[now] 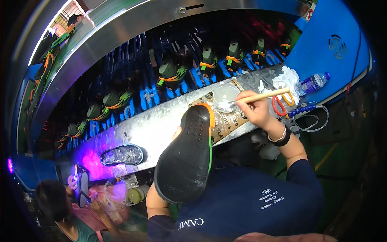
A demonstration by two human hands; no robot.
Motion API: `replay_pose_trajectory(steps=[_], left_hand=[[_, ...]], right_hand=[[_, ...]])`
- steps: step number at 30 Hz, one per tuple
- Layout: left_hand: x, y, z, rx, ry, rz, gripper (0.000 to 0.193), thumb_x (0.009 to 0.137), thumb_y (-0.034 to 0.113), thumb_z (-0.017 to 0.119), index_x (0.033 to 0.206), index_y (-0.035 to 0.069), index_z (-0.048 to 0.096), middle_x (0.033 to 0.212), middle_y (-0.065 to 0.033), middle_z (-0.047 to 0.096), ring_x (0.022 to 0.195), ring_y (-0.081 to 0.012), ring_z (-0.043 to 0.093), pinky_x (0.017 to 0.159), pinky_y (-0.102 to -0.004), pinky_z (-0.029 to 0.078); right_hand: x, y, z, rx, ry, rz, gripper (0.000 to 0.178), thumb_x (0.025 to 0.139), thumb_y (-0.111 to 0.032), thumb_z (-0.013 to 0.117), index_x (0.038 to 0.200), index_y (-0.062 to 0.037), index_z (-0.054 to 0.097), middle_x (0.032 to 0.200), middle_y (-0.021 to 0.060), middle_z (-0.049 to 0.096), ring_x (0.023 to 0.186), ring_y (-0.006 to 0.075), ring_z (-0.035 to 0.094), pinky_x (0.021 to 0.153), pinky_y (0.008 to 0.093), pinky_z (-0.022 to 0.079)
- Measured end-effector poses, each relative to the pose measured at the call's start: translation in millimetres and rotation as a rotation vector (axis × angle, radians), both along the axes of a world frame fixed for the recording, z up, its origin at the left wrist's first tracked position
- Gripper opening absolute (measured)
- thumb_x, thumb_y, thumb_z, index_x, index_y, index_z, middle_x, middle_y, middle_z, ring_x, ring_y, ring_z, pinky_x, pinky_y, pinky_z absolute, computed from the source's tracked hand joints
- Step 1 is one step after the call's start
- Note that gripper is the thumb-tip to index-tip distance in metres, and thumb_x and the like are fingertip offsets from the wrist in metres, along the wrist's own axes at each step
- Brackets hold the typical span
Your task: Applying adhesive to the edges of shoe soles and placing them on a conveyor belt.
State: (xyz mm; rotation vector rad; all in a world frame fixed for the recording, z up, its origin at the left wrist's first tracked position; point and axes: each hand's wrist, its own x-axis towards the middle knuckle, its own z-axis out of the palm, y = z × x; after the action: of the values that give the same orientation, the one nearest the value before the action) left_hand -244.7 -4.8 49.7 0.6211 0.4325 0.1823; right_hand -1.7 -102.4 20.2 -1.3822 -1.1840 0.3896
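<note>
My left hand [177, 132] holds up a large black shoe upper [183, 161] with its dotted underside facing me. Orange and green trim runs along its edge. Only a finger shows beside it; the rest of that hand is hidden behind the upper. In my right hand [257, 112], a brush [268, 95] with a pale wooden handle is gripped near its lower end. Its white tip reaches into a round clear cup [225, 92], which stands on a sheet of brown printed cardboard [230, 125] on the metal bench.
Behind the metal bench [149, 129], several black, orange and green shoes [173, 72] sit on blue holders in a machine. White cloths [288, 78], a bottle [314, 83] and scissors [278, 105] lie right. A sole [121, 155] lies left, near a co-worker [54, 201] handling a shoe.
</note>
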Motion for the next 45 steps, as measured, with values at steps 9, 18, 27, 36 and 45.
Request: replay_pose_trajectory(steps=[9,18,27,36,45], left_hand=[[-1,-3,0,-0.007,0.011,-0.012,0.043,0.088,0.041,0.037,0.110,0.005,0.046,0.091,-0.0062,0.056,0.078,-0.0128,0.056,0.067,-0.0260,0.047],[-3,-3,1,-0.013,0.017,-0.026,0.043,0.088,0.041,0.037,0.110,0.005,0.046,0.091,-0.0059,0.056,0.077,-0.0122,0.056,0.066,-0.0254,0.047],[1,2,3,-0.006,0.022,-0.036,0.043,0.088,0.040,0.037,0.110,0.005,0.046,0.090,-0.0057,0.056,0.077,-0.0116,0.055,0.066,-0.0248,0.047],[10,5,4,-0.042,0.011,-0.081,0.042,0.088,0.040,0.037,0.110,0.005,0.046,0.090,-0.0054,0.056,0.077,-0.0110,0.055,0.066,-0.0241,0.047],[14,6,10,0.145,0.079,0.022,0.042,0.088,0.040,0.039,0.112,0.006,0.043,0.090,-0.0047,0.054,0.077,-0.0088,0.054,0.067,-0.0220,0.046]], right_hand=[[-16,18,6,0.052,-0.250,0.118,0.010,0.075,0.001,0.057,0.084,0.0010,0.054,0.071,0.0076,0.056,0.058,0.0131,0.052,0.050,0.0241,0.040],[-21,34,11,0.288,-0.448,0.149,0.008,0.071,0.002,0.059,0.077,0.0016,0.055,0.073,0.0107,0.058,0.059,0.0195,0.057,0.050,0.0272,0.045],[-19,29,12,0.327,-0.550,0.132,0.009,0.069,0.003,0.060,0.076,0.0017,0.055,0.073,0.0102,0.058,0.057,0.0201,0.057,0.049,0.0273,0.045],[-25,20,13,0.164,-0.456,0.058,0.006,0.073,0.001,0.058,0.075,-0.0004,0.053,0.065,0.0087,0.055,0.052,0.0150,0.053,0.045,0.0249,0.040],[-40,7,13,0.040,-0.207,0.088,0.006,0.075,-0.004,0.059,0.074,-0.0027,0.054,0.059,-0.0006,0.049,0.043,0.0039,0.040,0.039,0.0194,0.030]])
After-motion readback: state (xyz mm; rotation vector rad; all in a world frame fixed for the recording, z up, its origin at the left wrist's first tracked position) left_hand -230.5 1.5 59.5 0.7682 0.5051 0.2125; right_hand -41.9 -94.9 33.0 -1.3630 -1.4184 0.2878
